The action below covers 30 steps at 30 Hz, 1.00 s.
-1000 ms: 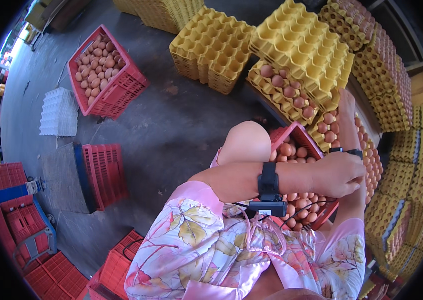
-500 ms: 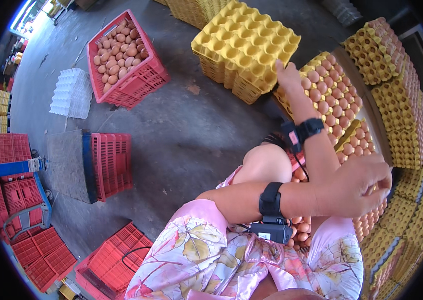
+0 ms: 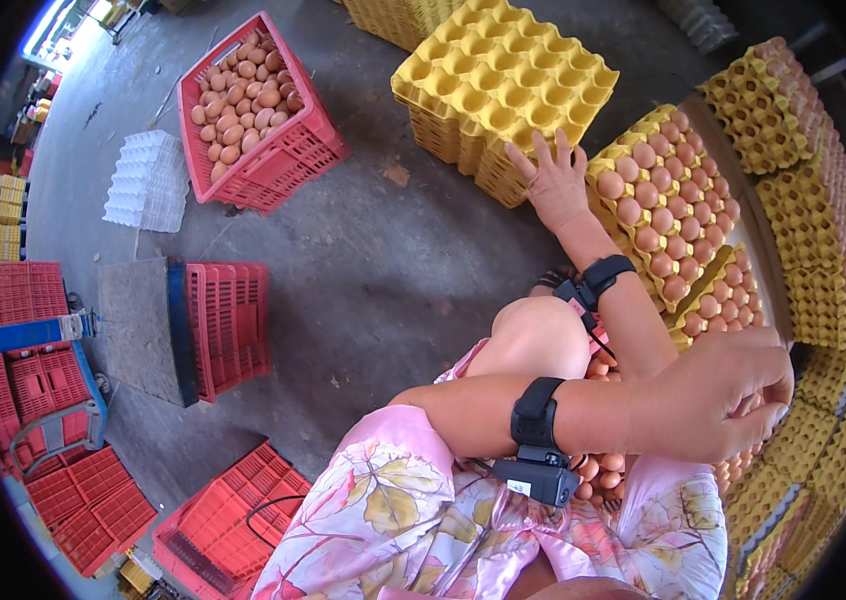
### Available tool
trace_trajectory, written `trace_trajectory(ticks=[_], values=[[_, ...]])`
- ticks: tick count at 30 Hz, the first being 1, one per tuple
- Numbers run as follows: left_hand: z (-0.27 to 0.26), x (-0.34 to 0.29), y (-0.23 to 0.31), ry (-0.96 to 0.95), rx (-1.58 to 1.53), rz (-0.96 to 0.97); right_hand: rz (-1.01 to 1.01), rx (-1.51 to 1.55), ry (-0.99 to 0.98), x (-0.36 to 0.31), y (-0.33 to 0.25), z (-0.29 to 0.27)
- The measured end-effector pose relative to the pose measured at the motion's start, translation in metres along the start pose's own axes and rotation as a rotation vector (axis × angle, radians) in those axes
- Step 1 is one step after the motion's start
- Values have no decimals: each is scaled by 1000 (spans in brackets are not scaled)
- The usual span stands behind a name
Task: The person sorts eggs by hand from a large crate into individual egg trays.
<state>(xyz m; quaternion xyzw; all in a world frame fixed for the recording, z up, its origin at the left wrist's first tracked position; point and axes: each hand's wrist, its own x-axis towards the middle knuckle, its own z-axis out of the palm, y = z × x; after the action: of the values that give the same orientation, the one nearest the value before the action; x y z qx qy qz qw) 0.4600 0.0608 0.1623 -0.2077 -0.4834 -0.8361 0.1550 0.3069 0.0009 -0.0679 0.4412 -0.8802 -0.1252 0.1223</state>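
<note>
My right hand [image 3: 555, 188] has its fingers spread at the near right corner of a stack of yellow egg trays [image 3: 503, 75]; whether the fingertips touch it I cannot tell. The top tray's cups hold no eggs. Just right of this hand lies a yellow tray full of brown eggs [image 3: 678, 205], with another partly filled egg tray [image 3: 723, 290] nearer me. My left forearm crosses over the right one. At its end my left hand [image 3: 718, 392] is closed, fingers curled above the eggs; their inside is hidden. Loose brown eggs [image 3: 608, 475] show below my left wrist.
A red crate [image 3: 283, 165] heaped with brown eggs stands far left, beside a stack of clear plastic trays [image 3: 148, 185]. Another red crate [image 3: 228, 330] adjoins a dark board [image 3: 143, 330]. Tall stacks of filled yellow trays [image 3: 808, 250] line the right side.
My right hand has spread its fingers and come slightly nearer, by the stack's corner. My left hand stays curled and has shifted a little. The whole view has moved slightly.
</note>
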Motion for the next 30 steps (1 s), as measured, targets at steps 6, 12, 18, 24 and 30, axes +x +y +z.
trace_trajectory(ticks=[6, 12, 18, 24, 30], values=[[-7, 1, -3, 30, -1, -15, 35, 42, 53, 10, -1, 16], [-8, -1, -3, 33, -26, -19, 18, 21, -10, 3, -7, 20], [-12, 3, -12, 40, 115, 19, -43, 403, -298, 20, 17, -7], [-15, 12, -44, 152, 190, -40, 6, 847, 101, -65, 27, -28], [-19, 12, -54, 101, 129, -309, 801, 1265, 137, -261, 30, -75]])
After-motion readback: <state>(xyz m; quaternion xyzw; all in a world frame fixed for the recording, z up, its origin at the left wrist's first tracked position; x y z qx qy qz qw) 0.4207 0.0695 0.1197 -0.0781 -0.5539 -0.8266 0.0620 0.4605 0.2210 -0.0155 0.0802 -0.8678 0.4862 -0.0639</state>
